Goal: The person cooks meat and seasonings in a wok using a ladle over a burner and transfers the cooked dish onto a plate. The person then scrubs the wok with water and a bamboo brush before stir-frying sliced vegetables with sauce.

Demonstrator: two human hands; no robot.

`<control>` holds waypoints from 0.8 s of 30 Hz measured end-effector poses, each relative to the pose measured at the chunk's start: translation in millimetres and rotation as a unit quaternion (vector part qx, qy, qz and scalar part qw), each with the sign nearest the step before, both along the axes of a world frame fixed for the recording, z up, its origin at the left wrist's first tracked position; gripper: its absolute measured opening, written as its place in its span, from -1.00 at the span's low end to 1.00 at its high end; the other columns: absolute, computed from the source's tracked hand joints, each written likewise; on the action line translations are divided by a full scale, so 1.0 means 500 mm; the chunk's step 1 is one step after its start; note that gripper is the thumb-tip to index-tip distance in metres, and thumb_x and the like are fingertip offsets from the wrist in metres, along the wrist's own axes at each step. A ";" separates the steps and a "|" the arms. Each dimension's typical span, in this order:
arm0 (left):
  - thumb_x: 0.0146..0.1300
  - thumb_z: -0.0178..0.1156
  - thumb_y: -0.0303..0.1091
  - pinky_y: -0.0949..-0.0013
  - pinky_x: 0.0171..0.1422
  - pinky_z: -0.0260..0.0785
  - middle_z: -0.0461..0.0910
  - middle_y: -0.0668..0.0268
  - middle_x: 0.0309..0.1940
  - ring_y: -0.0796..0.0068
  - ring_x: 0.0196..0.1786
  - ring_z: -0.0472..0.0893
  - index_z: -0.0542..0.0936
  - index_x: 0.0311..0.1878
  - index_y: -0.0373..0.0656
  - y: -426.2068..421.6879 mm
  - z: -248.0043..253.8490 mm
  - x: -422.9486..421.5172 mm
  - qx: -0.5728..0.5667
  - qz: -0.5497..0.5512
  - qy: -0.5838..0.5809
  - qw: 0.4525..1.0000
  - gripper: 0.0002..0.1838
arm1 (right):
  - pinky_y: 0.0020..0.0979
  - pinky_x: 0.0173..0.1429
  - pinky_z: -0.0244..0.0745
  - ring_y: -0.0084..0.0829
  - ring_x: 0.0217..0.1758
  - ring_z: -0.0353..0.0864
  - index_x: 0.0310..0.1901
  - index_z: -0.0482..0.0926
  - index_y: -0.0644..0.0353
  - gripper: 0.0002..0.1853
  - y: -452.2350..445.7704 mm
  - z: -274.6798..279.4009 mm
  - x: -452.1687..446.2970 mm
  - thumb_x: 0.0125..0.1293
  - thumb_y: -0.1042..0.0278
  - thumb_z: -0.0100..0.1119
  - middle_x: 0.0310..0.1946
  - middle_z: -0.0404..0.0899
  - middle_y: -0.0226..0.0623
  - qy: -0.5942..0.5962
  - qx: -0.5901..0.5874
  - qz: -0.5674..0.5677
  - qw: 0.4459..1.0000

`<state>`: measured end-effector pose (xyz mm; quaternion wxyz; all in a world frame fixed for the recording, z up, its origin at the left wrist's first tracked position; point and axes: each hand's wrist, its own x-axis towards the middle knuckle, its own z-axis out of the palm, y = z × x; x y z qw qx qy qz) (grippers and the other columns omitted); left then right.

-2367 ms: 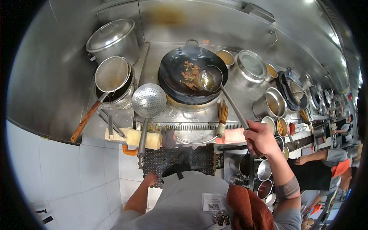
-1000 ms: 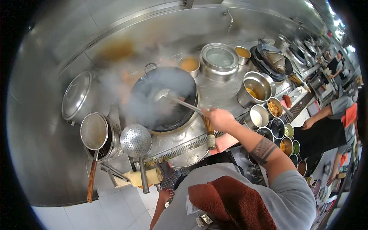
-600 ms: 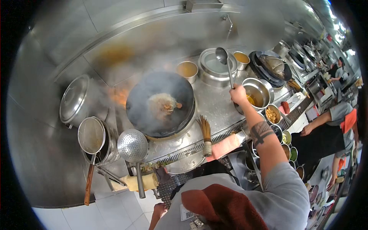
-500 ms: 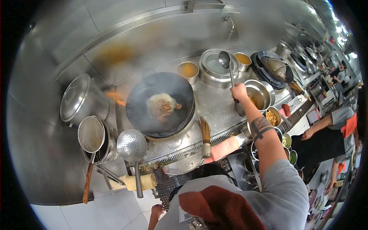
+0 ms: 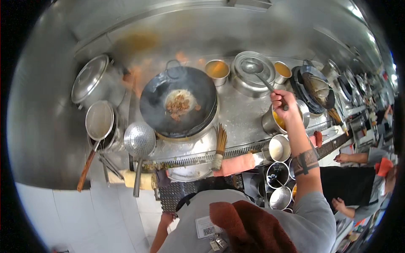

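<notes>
Shiny steel surface [image 5: 241, 111]: the right hand [image 5: 284, 101] clasps a long-handled grey metal ladle [image 5: 263, 81], its bowl seen against a round steel pot [image 5: 249, 88]; left hand [image 5: 168, 217], grip unclear; brown food pieces [image 5: 180, 105] lie in a black wok [image 5: 200, 90].

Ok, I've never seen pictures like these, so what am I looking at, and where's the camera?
There's no machine here: a person is working bare-handed. One camera worn on the head takes every picture, looking forward and down. The right hand holds a ladle, its bowl over a wide metal pot. The left hand hangs low beside the grey shirt; I can't tell whether it holds anything. On the steel stove is a dark wok with food in it. Nearby are a bristle brush and a perforated skimmer.
</notes>
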<state>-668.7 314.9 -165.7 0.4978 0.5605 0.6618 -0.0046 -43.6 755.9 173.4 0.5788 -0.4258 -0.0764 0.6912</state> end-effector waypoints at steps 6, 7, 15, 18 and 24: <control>0.38 0.04 -0.42 0.35 -0.37 0.55 0.77 0.23 -0.24 0.46 -0.33 0.75 0.69 -0.11 -0.24 -0.003 -0.004 0.060 -0.107 0.257 -0.052 0.959 -0.77 | -0.62 -0.66 0.22 -0.65 -0.64 0.34 -0.24 0.45 0.31 -0.85 -0.079 0.065 -0.014 0.46 0.40 0.06 -0.55 0.43 -0.41 -0.035 -0.023 0.080 0.996; 0.35 0.06 -0.46 0.31 -0.23 0.63 0.73 0.15 -0.38 0.37 -0.35 0.73 0.71 -0.27 -0.31 0.000 0.009 0.077 -0.109 0.342 -0.097 0.928 -0.77 | -0.60 -0.64 0.23 -0.64 -0.60 0.38 -0.22 0.45 0.30 -0.88 -0.097 0.076 -0.010 0.44 0.42 0.07 -0.50 0.46 -0.35 -0.057 -0.030 0.075 0.995; 0.31 0.03 -0.48 0.31 -0.29 0.60 0.72 0.14 -0.40 0.36 -0.37 0.74 0.71 -0.26 -0.31 -0.037 0.015 0.101 -0.126 0.372 -0.054 0.918 -0.76 | -0.59 -0.67 0.22 -0.66 -0.61 0.35 -0.25 0.43 0.24 -0.86 -0.210 0.130 -0.025 0.49 0.38 0.05 -0.47 0.46 -0.36 -0.117 -0.018 0.101 0.988; 0.30 0.07 -0.46 0.26 -0.29 0.61 0.73 0.13 -0.39 0.33 -0.36 0.76 0.71 -0.24 -0.29 -0.077 -0.008 0.077 -0.123 0.347 -0.058 0.928 -0.77 | -0.58 -0.68 0.31 -0.65 -0.59 0.41 -0.15 0.40 0.34 -0.83 -0.228 0.147 -0.018 0.52 0.37 0.01 -0.38 0.48 -0.28 0.000 -0.008 0.116 0.993; 0.26 0.23 -0.33 0.14 0.04 0.61 0.76 0.19 -0.17 0.15 -0.13 0.75 0.76 -0.19 -0.03 -0.089 0.017 0.051 -0.108 0.217 0.042 0.969 -0.85 | -0.54 -0.72 0.33 -0.60 -0.58 0.44 -0.16 0.45 0.22 -0.96 -0.235 0.164 -0.098 0.48 0.47 0.04 -0.36 0.52 -0.19 0.038 -0.010 0.164 0.986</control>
